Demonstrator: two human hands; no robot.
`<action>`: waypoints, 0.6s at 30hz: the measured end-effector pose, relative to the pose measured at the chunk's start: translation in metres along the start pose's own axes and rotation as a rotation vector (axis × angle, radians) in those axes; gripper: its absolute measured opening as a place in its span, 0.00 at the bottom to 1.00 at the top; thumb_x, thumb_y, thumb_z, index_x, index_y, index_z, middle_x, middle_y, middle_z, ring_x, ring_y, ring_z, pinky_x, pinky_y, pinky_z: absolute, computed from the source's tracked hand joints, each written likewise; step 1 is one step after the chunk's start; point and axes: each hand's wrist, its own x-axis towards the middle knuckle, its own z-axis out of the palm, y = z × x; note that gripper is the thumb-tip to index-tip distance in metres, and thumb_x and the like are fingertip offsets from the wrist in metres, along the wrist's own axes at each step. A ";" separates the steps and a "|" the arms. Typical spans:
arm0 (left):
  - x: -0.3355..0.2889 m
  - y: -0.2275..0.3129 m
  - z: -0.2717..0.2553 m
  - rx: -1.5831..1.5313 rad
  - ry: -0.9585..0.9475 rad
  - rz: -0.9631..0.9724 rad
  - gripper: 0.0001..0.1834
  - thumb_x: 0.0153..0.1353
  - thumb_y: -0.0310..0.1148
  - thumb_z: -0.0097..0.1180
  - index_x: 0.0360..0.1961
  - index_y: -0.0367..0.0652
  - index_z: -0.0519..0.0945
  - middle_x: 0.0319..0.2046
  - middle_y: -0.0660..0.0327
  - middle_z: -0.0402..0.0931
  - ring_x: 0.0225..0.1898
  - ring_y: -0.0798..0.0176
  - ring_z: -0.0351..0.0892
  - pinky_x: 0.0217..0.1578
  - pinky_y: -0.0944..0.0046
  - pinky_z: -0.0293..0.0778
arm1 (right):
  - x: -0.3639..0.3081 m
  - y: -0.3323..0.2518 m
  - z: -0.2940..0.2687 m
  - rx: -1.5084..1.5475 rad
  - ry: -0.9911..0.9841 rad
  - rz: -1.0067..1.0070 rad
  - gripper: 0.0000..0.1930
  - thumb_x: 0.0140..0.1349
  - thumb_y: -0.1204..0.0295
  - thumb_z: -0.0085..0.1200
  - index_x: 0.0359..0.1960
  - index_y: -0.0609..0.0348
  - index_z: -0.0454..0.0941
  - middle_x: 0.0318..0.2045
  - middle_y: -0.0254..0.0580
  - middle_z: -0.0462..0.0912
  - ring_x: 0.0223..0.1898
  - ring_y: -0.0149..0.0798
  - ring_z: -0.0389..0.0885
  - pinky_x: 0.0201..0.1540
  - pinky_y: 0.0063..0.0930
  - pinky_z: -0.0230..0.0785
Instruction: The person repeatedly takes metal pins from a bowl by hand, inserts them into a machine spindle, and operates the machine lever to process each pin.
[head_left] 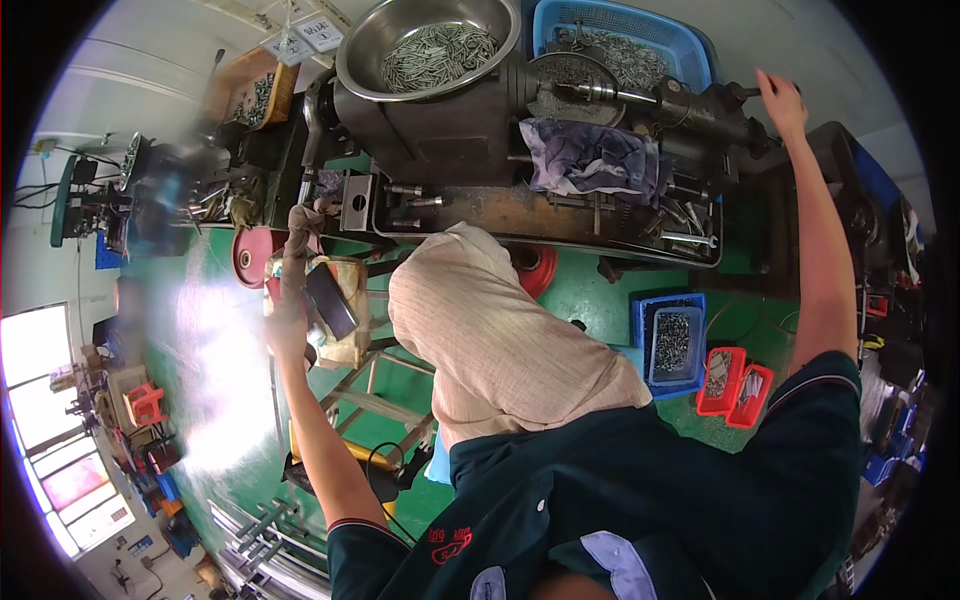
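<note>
My right hand (pixel 783 106) is closed around the end of a lever handle (pixel 745 92) at the right of a dark lathe-like machine (pixel 425 135). A metal spindle (pixel 625 95) reaches left from that end, over a round pan of metal chips. My left hand (pixel 287 335) is blurred, low at the left, by the lower end of a cloth-wrapped bar (pixel 298 235); its fingers are smeared. Beside it a dark phone-like slab (pixel 330 302) lies on a padded stool (pixel 350 345). A steel bowl (pixel 350 70) of small metal pins rests on the machine.
Behind the spindle stands a blue basket (pixel 545 25) of metal parts. A patterned cloth (pixel 590 158) drapes over the machine's front, with a wrench (pixel 690 239) on the tray. Blue bins (pixel 640 335) and red boxes (pixel 735 405) sit on the green floor, right of my covered legs.
</note>
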 end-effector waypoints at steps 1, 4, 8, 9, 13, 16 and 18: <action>-0.001 0.002 -0.002 0.018 0.009 0.010 0.11 0.46 0.31 0.55 0.24 0.30 0.77 0.14 0.55 0.72 0.19 0.68 0.67 0.24 0.62 0.66 | -0.020 0.013 -0.002 -0.050 0.086 -0.001 0.25 0.54 0.43 0.36 0.37 0.47 0.76 0.37 0.41 0.76 0.45 0.45 0.71 0.47 0.42 0.60; -0.004 0.004 -0.004 0.025 0.019 0.009 0.11 0.46 0.31 0.55 0.24 0.30 0.76 0.14 0.55 0.72 0.19 0.68 0.67 0.25 0.62 0.66 | -0.080 0.017 -0.036 -0.258 0.125 0.009 0.28 0.53 0.41 0.36 0.34 0.53 0.75 0.35 0.42 0.76 0.45 0.45 0.70 0.44 0.41 0.62; -0.007 0.010 -0.008 0.063 0.004 -0.016 0.16 0.49 0.41 0.49 0.23 0.36 0.77 0.18 0.46 0.73 0.24 0.45 0.75 0.24 0.54 0.67 | -0.115 -0.009 -0.080 -0.205 -0.138 0.174 0.30 0.52 0.39 0.37 0.29 0.57 0.75 0.29 0.48 0.78 0.37 0.52 0.74 0.37 0.41 0.66; -0.008 0.010 -0.008 0.062 0.002 -0.016 0.16 0.49 0.41 0.49 0.23 0.36 0.77 0.18 0.46 0.73 0.24 0.45 0.75 0.24 0.54 0.67 | -0.120 -0.008 -0.079 -0.193 -0.066 0.103 0.32 0.52 0.39 0.36 0.29 0.58 0.76 0.26 0.53 0.78 0.33 0.55 0.75 0.34 0.42 0.67; -0.006 0.013 -0.006 0.084 0.011 -0.062 0.12 0.46 0.33 0.56 0.25 0.30 0.77 0.16 0.52 0.74 0.19 0.63 0.71 0.27 0.61 0.67 | -0.124 -0.012 -0.081 -0.227 -0.098 0.144 0.33 0.52 0.38 0.36 0.32 0.57 0.77 0.29 0.52 0.78 0.35 0.53 0.75 0.36 0.41 0.67; -0.006 0.017 -0.005 0.096 0.015 -0.072 0.13 0.46 0.34 0.56 0.25 0.31 0.77 0.17 0.51 0.74 0.20 0.60 0.72 0.27 0.61 0.67 | -0.123 -0.011 -0.082 -0.257 -0.087 0.165 0.34 0.52 0.37 0.35 0.37 0.56 0.77 0.30 0.52 0.78 0.37 0.52 0.75 0.37 0.40 0.67; -0.006 0.016 -0.004 0.101 0.009 -0.092 0.13 0.46 0.34 0.57 0.25 0.31 0.77 0.18 0.50 0.74 0.21 0.59 0.73 0.28 0.61 0.67 | -0.124 -0.017 -0.085 -0.271 -0.116 0.190 0.35 0.51 0.37 0.35 0.38 0.56 0.77 0.31 0.52 0.78 0.38 0.52 0.75 0.39 0.40 0.67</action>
